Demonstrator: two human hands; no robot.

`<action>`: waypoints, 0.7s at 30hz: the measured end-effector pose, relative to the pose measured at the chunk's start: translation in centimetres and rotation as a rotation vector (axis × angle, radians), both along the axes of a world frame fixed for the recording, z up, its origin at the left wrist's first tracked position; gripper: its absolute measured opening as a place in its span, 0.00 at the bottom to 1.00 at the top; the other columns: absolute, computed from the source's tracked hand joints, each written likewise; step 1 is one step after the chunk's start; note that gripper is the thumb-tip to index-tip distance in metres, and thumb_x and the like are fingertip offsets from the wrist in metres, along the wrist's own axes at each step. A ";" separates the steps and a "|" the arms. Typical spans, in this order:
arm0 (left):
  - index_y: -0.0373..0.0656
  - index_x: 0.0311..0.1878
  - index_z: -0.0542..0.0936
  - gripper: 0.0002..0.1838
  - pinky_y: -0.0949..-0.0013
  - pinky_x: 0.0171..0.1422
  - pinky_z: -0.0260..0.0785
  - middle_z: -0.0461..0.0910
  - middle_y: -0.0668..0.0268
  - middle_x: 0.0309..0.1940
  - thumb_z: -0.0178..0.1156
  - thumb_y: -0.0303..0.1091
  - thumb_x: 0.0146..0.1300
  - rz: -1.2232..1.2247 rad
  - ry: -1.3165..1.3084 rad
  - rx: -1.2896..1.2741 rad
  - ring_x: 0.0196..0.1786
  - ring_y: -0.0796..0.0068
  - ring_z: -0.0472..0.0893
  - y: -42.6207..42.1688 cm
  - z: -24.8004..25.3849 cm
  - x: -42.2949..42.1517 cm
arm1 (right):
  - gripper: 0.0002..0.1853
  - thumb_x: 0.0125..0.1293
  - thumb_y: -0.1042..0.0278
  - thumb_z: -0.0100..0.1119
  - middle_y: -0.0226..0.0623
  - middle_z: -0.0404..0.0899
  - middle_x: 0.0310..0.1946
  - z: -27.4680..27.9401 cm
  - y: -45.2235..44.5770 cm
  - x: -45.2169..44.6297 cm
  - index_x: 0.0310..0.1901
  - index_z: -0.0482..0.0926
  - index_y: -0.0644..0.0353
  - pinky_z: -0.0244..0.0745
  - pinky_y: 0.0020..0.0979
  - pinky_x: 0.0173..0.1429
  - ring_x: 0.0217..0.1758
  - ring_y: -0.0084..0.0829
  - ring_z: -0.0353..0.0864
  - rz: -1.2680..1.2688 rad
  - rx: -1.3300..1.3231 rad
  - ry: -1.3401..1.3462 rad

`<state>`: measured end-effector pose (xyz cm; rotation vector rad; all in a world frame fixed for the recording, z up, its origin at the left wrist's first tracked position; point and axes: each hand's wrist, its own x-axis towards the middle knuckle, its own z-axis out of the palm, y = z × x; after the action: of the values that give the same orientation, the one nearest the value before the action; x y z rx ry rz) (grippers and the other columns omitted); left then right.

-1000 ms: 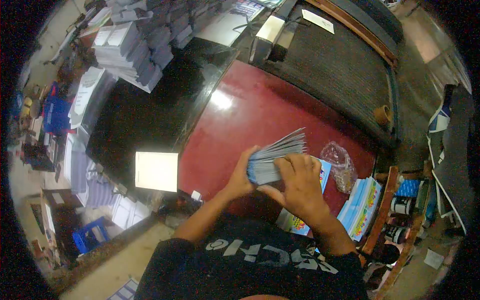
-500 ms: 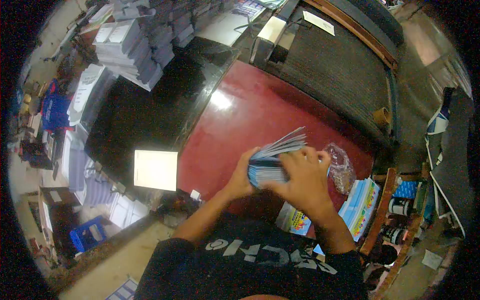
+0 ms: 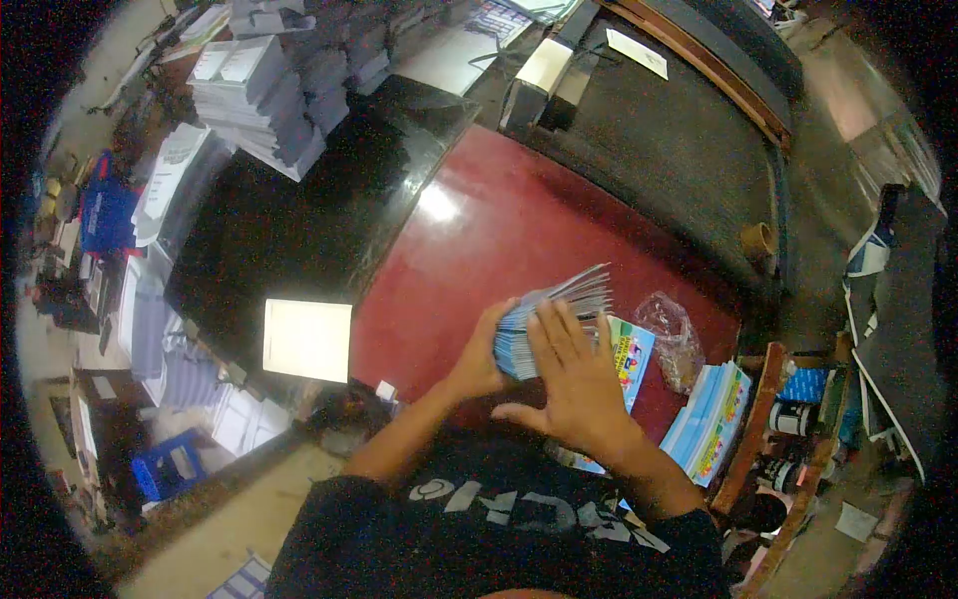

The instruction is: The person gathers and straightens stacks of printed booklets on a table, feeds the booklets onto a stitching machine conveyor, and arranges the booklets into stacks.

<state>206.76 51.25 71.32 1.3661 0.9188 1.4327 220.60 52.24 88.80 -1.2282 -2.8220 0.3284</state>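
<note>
A thick bundle of thin booklets (image 3: pixel 514 344) stands over the red tabletop, its upper edges fanned apart and its side showing bluish. My left hand (image 3: pixel 479 354) grips the bundle's left side. Against its right side lies my right hand (image 3: pixel 581 389), fingers stretched out and thumb spread away, hiding part of the bundle. A colourful booklet cover (image 3: pixel 633 351) shows just right of my right hand. Further right is a stack of blue-edged colourful booklets (image 3: pixel 707 419), partly behind my right forearm. A crumpled clear plastic bag (image 3: pixel 671 334) rests close by.
The red tabletop (image 3: pixel 489 210) adjoins a dark surface with a cream pad (image 3: pixel 307 339). Tall paper stacks (image 3: pixel 254 100) rise at the upper left. A tape roll (image 3: pixel 758 241) sits at the right. Jars (image 3: pixel 790 419) stand on a wooden shelf (image 3: pixel 758 439).
My right hand has opened from its curled hold on the bundle, fingers now straight. A colourful booklet cover has come into view beside it. My left hand keeps its grip.
</note>
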 end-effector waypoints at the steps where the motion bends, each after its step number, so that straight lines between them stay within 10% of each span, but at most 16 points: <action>1: 0.41 0.70 0.55 0.55 0.58 0.71 0.57 0.62 0.52 0.64 0.78 0.32 0.39 0.004 0.019 -0.009 0.67 0.59 0.64 0.0 -0.2 0.0 | 0.55 0.52 0.25 0.51 0.49 0.48 0.74 0.0 0.2 0.1 0.70 0.56 0.67 0.28 0.63 0.74 0.78 0.45 0.42 0.020 -0.013 -0.024; 9: 0.42 0.70 0.54 0.55 0.57 0.71 0.56 0.61 0.52 0.64 0.78 0.32 0.40 -0.065 -0.149 -0.111 0.67 0.59 0.64 -0.3 -1.2 0.2 | 0.55 0.54 0.28 0.52 0.54 0.51 0.72 0.7 -0.1 -1.1 0.68 0.56 0.72 0.29 0.63 0.74 0.77 0.47 0.45 -0.059 0.011 -0.050; 11: 0.42 0.71 0.54 0.55 0.56 0.72 0.55 0.61 0.52 0.65 0.78 0.32 0.40 0.046 0.487 0.103 0.68 0.58 0.63 0.3 -1.2 -0.9 | 0.55 0.54 0.27 0.51 0.54 0.51 0.72 0.2 -0.3 -1.4 0.68 0.56 0.72 0.29 0.63 0.74 0.78 0.48 0.44 0.173 -0.062 0.034; 14: 0.42 0.71 0.53 0.57 0.56 0.72 0.53 0.62 0.51 0.65 0.78 0.33 0.37 -0.063 -0.053 -0.012 0.69 0.58 0.62 -0.2 -0.1 -0.3 | 0.55 0.54 0.25 0.51 0.53 0.50 0.73 0.1 1.4 1.1 0.68 0.57 0.70 0.29 0.64 0.74 0.78 0.48 0.44 -0.098 0.094 -0.033; 21: 0.41 0.68 0.57 0.52 0.60 0.69 0.59 0.66 0.54 0.61 0.77 0.32 0.40 0.017 0.062 -0.131 0.64 0.62 0.67 -0.2 0.1 -0.2 | 0.54 0.54 0.27 0.54 0.53 0.49 0.73 0.7 -0.2 0.2 0.69 0.56 0.67 0.31 0.62 0.75 0.78 0.47 0.45 0.085 -0.018 0.024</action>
<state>206.52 51.06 71.41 1.3142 1.0486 1.3250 220.77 52.08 89.49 -1.1023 -2.8620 0.3703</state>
